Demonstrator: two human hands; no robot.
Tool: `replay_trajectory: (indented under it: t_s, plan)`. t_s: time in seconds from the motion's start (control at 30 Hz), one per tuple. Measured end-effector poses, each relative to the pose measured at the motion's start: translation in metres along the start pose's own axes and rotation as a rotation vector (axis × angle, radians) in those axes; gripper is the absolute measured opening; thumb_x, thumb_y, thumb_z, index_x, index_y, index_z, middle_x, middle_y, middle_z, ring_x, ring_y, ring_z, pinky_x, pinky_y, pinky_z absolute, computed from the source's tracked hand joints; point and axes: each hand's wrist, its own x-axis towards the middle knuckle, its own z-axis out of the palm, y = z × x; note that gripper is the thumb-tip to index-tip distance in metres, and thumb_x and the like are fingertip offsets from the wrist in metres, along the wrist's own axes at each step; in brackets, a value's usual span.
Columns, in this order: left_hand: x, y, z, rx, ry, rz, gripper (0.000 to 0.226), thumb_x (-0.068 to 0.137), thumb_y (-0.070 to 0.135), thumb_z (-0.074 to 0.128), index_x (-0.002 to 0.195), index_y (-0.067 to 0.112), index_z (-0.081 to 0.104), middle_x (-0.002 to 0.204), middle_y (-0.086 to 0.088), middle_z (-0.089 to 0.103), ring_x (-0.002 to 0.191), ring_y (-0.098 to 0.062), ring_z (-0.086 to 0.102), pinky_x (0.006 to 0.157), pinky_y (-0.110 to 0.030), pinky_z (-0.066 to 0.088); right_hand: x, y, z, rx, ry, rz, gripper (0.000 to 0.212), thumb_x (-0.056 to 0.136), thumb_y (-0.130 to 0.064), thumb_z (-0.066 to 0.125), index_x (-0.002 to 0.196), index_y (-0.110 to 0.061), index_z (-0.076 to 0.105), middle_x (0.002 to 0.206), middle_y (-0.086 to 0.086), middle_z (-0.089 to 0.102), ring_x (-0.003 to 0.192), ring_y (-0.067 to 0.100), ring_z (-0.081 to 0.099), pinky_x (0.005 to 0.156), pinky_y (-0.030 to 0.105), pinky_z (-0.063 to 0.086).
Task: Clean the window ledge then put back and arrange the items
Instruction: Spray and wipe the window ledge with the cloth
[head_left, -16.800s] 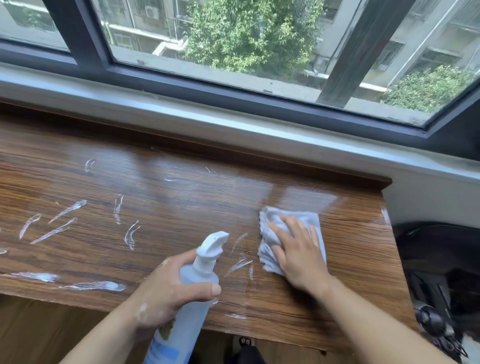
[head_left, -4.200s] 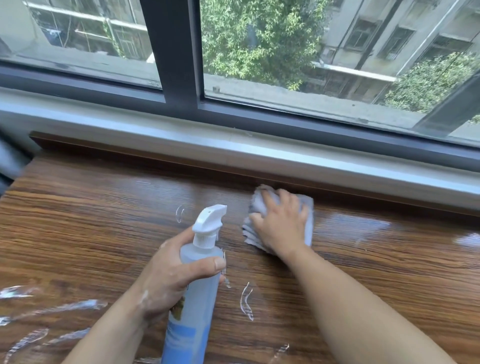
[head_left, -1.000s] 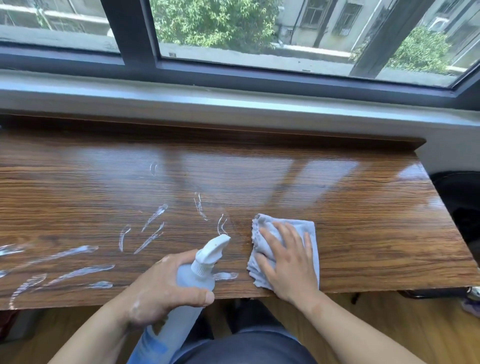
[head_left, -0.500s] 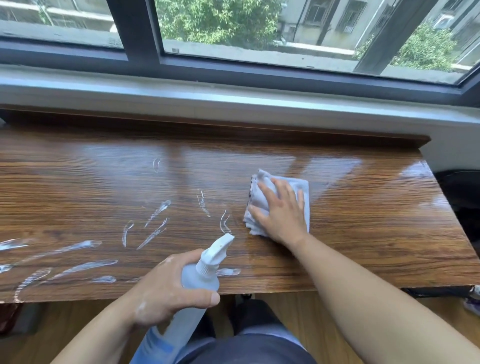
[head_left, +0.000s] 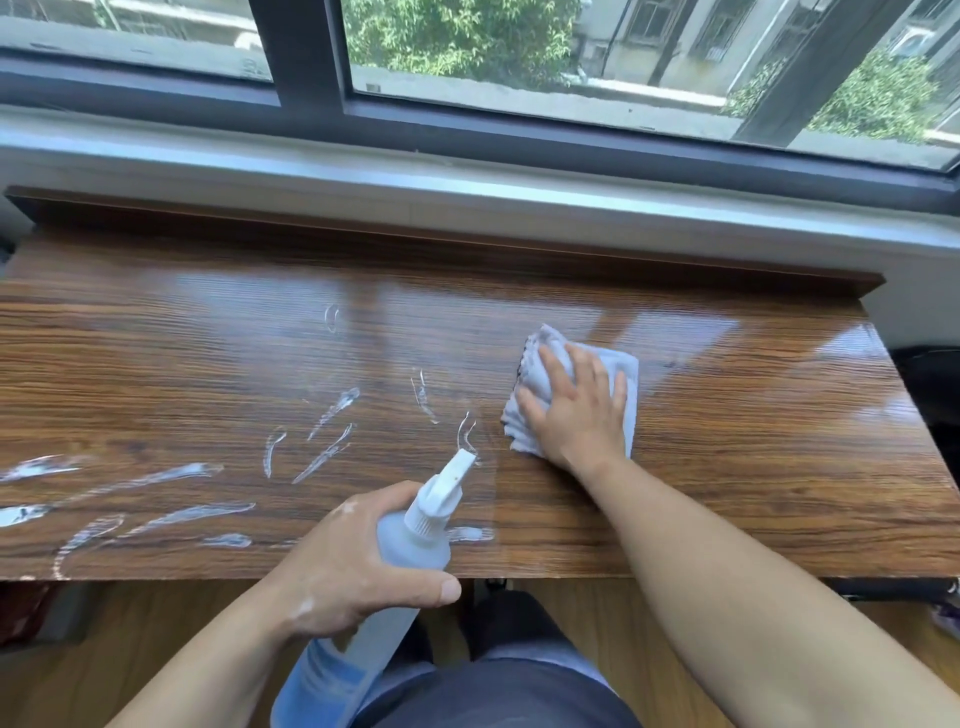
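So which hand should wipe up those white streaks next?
The right hand: it lies flat on the cloth, just beside the streaks. The left hand is busy gripping the spray bottle.

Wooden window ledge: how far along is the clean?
Done: the right part of the brown wooden ledge looks glossy and streak-free. In hand: right hand presses a pale grey cloth mid-ledge; left hand holds the translucent spray bottle. Left: white foam streaks on the left part; no items back yet.

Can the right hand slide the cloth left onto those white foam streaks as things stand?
Probably yes: the right hand lies flat on the cloth, and bare ledge separates it from the nearest foam streaks.
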Motion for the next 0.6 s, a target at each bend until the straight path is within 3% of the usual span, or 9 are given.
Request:
replay_trajectory:
  t_s: [0.1, 0.23, 0.37, 0.6]
  plan:
    - [0.0, -0.001, 0.001, -0.004, -0.013, -0.005, 0.068, 0.051, 0.063, 0.081, 0.116, 0.053, 0.063, 0.114, 0.018, 0.071, 0.104, -0.004, 0.064, 0.088, -0.017, 0.048, 0.003, -0.002, 0.0, -0.02, -0.013, 0.02, 0.067, 0.094, -0.068, 0.033, 0.154, -0.041, 0.024, 0.164, -0.003, 0.016, 0.152, 0.02, 0.006, 0.122, 0.056, 0.001]
    - [-0.002, -0.001, -0.002, -0.027, -0.002, 0.013, 0.064, 0.051, 0.062, 0.079, 0.113, 0.055, 0.062, 0.111, 0.013, 0.072, 0.099, -0.008, 0.065, 0.081, -0.013, 0.048, -0.065, 0.008, 0.009, -0.045, 0.021, -0.106, 0.07, 0.091, -0.068, 0.029, 0.154, -0.038, 0.027, 0.161, -0.002, 0.025, 0.151, 0.023, 0.019, 0.121, 0.058, 0.01]
    - [-0.002, -0.004, -0.007, -0.041, 0.026, 0.007, 0.065, 0.05, 0.062, 0.078, 0.112, 0.055, 0.061, 0.11, 0.009, 0.072, 0.096, -0.011, 0.065, 0.082, -0.02, 0.051, -0.124, 0.016, 0.02, -0.07, 0.022, -0.201, 0.067, 0.093, -0.062, 0.038, 0.154, -0.034, 0.033, 0.159, -0.001, 0.033, 0.15, 0.024, 0.025, 0.119, 0.059, 0.016]
    - [-0.004, -0.004, -0.011, -0.057, 0.037, -0.013, 0.063, 0.049, 0.062, 0.076, 0.11, 0.059, 0.061, 0.109, 0.013, 0.07, 0.096, -0.009, 0.064, 0.076, -0.012, 0.048, -0.011, -0.006, 0.003, -0.062, -0.03, -0.078, 0.07, 0.091, -0.068, 0.027, 0.155, -0.041, 0.021, 0.163, -0.004, 0.02, 0.151, 0.022, 0.012, 0.121, 0.057, 0.005]
